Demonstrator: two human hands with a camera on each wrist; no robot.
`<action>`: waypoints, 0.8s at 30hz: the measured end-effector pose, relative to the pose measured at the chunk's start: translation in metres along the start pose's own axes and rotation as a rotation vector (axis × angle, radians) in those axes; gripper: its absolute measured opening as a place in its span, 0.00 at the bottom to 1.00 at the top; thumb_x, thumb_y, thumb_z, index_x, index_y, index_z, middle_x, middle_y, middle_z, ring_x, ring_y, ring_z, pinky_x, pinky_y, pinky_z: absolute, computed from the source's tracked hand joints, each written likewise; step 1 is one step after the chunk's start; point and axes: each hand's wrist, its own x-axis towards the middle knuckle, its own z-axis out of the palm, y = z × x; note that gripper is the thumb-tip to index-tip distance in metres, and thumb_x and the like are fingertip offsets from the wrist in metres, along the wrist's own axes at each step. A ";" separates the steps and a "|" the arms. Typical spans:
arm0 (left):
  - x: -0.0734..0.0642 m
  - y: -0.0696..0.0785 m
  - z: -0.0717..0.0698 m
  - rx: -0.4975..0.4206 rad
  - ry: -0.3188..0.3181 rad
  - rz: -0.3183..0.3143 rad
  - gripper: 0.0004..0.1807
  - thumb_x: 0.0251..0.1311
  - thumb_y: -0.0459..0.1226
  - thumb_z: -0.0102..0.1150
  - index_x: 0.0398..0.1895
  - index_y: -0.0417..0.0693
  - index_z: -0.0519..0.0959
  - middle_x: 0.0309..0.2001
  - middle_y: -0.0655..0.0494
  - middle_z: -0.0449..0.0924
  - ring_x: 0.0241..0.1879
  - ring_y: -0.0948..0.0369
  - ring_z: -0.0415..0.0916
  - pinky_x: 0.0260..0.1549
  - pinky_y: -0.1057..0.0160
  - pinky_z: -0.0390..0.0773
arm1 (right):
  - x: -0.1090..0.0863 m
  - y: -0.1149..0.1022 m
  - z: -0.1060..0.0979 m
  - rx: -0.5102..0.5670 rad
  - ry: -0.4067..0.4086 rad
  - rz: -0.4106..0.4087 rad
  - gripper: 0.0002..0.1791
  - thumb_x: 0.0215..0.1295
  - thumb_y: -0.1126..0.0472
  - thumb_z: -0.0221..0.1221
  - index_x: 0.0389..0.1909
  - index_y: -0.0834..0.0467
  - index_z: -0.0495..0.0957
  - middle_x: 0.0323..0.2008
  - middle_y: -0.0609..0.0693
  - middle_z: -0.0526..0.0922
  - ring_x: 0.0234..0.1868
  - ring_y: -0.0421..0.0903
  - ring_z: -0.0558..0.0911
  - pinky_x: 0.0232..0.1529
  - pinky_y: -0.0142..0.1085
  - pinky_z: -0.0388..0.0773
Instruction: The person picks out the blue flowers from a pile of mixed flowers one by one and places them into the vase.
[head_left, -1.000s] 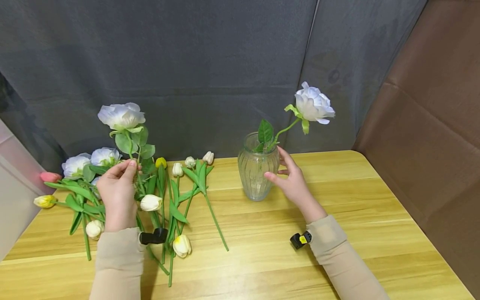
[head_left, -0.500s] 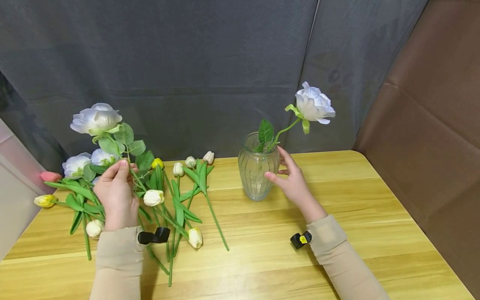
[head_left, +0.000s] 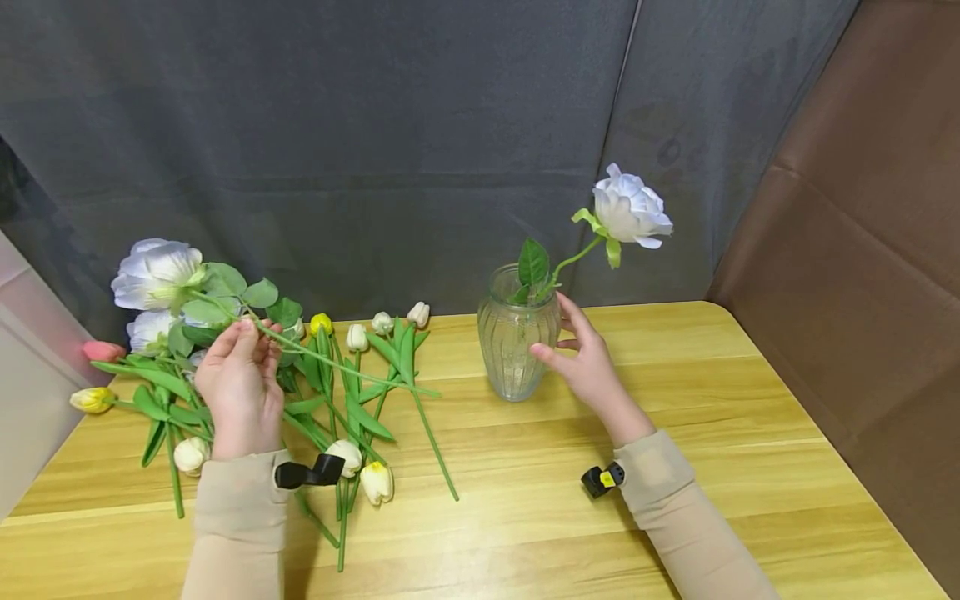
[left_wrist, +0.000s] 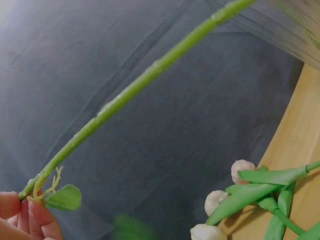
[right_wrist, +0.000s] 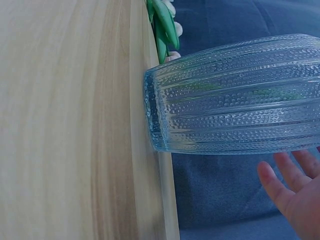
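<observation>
My left hand (head_left: pixel 240 392) pinches the green stem of a pale lilac-white artificial rose (head_left: pixel 156 275) between thumb and fingers. The bloom points left and the bare stem (left_wrist: pixel 130 92) slants across toward the vase, its lower end free. A ribbed clear glass vase (head_left: pixel 510 358) stands upright on the table. From its mouth another pale rose (head_left: pixel 630 208) leans right, one dark leaf at the rim. My right hand (head_left: pixel 588 375) holds the vase's right side, thumb in front and fingers behind. In the right wrist view several fingers (right_wrist: pixel 295 175) lie beside the glass wall.
White and yellow tulips (head_left: pixel 363 408) lie in a loose heap at the left, with more pale roses (head_left: pixel 150 331) and a pink tulip (head_left: pixel 103 351). One tulip stem reaches toward the vase. A grey curtain (head_left: pixel 420 167) hangs behind the wooden table (head_left: pixel 675 375); a brown panel (head_left: pixel 862 208) stands right.
My left hand has tipped the rose over: its bloom swung left and down, and its stem came up out of the heap, pointing right. Some tulips shifted. The right hand and vase stayed put.
</observation>
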 end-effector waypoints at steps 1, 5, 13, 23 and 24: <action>0.000 -0.001 0.001 0.012 0.001 0.005 0.04 0.60 0.27 0.60 0.34 0.31 0.77 0.27 0.43 0.80 0.24 0.55 0.80 0.20 0.67 0.76 | 0.000 0.000 0.000 -0.002 0.001 0.001 0.41 0.60 0.68 0.63 0.72 0.64 0.54 0.64 0.65 0.64 0.60 0.63 0.67 0.55 0.57 0.67; -0.003 -0.005 0.002 0.055 -0.002 0.011 0.03 0.60 0.27 0.60 0.32 0.33 0.77 0.27 0.44 0.81 0.24 0.57 0.80 0.21 0.68 0.76 | 0.000 0.000 -0.001 -0.009 0.003 0.003 0.41 0.61 0.68 0.63 0.72 0.64 0.54 0.64 0.65 0.64 0.60 0.62 0.67 0.55 0.57 0.67; -0.007 -0.013 0.007 0.143 -0.023 0.021 0.02 0.60 0.28 0.61 0.31 0.35 0.79 0.28 0.47 0.82 0.23 0.60 0.77 0.21 0.69 0.74 | 0.000 -0.001 -0.001 -0.023 -0.001 0.000 0.41 0.61 0.68 0.63 0.72 0.64 0.54 0.64 0.65 0.64 0.60 0.61 0.68 0.55 0.56 0.67; -0.016 -0.023 0.010 0.205 -0.077 0.026 0.03 0.59 0.30 0.63 0.32 0.36 0.82 0.28 0.49 0.83 0.24 0.61 0.75 0.23 0.70 0.71 | -0.001 -0.001 0.000 -0.055 0.009 -0.014 0.41 0.60 0.67 0.63 0.72 0.63 0.54 0.65 0.65 0.64 0.60 0.61 0.69 0.55 0.56 0.68; -0.017 -0.024 0.010 0.215 -0.084 0.029 0.03 0.59 0.30 0.63 0.32 0.37 0.82 0.28 0.50 0.83 0.24 0.61 0.75 0.23 0.70 0.71 | -0.001 -0.001 0.000 -0.059 0.010 -0.017 0.41 0.60 0.67 0.63 0.72 0.63 0.54 0.65 0.65 0.64 0.60 0.61 0.68 0.55 0.56 0.68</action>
